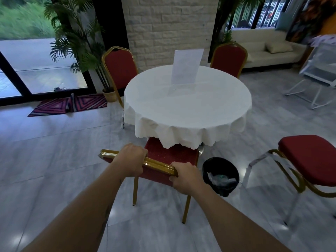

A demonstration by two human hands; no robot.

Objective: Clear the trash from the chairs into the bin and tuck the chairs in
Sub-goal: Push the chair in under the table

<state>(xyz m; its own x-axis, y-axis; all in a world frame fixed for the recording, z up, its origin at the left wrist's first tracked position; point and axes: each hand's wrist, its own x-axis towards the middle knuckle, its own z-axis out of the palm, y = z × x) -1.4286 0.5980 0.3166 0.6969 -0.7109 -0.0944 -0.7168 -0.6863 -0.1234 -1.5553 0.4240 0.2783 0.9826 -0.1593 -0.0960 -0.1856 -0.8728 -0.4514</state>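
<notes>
My left grip (131,160) and right grip (185,177) are both clamped around the top rail of the red padded, gold-framed chair (171,153), whose seat sits partly under the white-clothed round worktop (187,106). The round black bin (221,176) stands on the floor just right of it, holding what looks like crumpled clear plastic. A second red chair (309,159) stands apart from the worktop on the right.

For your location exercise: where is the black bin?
Head view: the black bin stands on the floor, right of the held chair, near the right hand.
</notes>
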